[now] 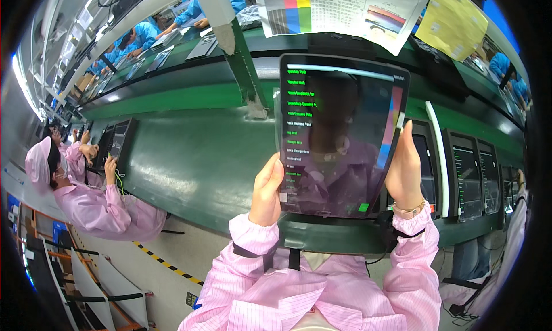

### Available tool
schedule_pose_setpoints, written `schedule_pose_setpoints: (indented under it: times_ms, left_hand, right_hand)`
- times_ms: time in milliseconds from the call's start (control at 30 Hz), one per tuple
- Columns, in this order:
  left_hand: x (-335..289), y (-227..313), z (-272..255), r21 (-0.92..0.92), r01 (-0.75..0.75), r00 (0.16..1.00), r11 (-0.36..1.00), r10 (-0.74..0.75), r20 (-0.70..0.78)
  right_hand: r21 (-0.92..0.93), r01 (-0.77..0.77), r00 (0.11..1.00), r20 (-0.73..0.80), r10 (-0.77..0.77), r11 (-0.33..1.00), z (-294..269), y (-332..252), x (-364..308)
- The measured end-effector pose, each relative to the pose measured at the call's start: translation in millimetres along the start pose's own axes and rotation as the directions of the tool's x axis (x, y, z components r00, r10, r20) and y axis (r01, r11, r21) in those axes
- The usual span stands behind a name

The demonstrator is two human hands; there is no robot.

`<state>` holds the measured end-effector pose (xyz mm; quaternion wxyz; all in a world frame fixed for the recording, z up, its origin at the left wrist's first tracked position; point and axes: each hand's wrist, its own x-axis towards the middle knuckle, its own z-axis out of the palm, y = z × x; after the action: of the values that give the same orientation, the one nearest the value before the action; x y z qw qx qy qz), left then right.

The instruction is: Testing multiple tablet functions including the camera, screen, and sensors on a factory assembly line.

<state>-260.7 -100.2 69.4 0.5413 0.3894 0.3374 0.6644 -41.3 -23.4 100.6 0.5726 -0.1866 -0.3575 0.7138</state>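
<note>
A large black tablet [339,141] is held up in front of me, its dark screen lit with a list of mostly green text lines and a small green square near the lower right corner. My left hand [267,190] grips its lower left edge, thumb toward the front. Around the right edge, my right hand [405,173] is closed, with its fingers partly hidden behind the tablet. Reflections of a person and of coloured paper show on the glass.
Under the tablet runs a green workbench [190,153]. To the right, more tablets [468,170] lie in dark trays beside a white upright strip [437,153]. A green post [244,72] and hanging printed sheets [345,15] stand beyond. At left, a pink-clad co-worker [103,199] sits at the bench.
</note>
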Motion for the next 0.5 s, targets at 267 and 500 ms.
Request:
schedule_pose_setpoints:
  times_ms: [267, 500]
  left_hand:
    - [-10, -24, 1, 0.095, 0.254, 0.961, 0.963, -0.262, 0.085]
    - [-13, -39, 5, 0.110, 0.398, 0.912, 0.911, -0.406, 0.065]
  right_hand:
    - [0.173, 0.080, 0.980, 0.164, -0.109, 0.982, -44, -46, 0]
    - [0.515, 0.071, 0.971, 0.161, -0.179, 0.854, -106, -58, -13]
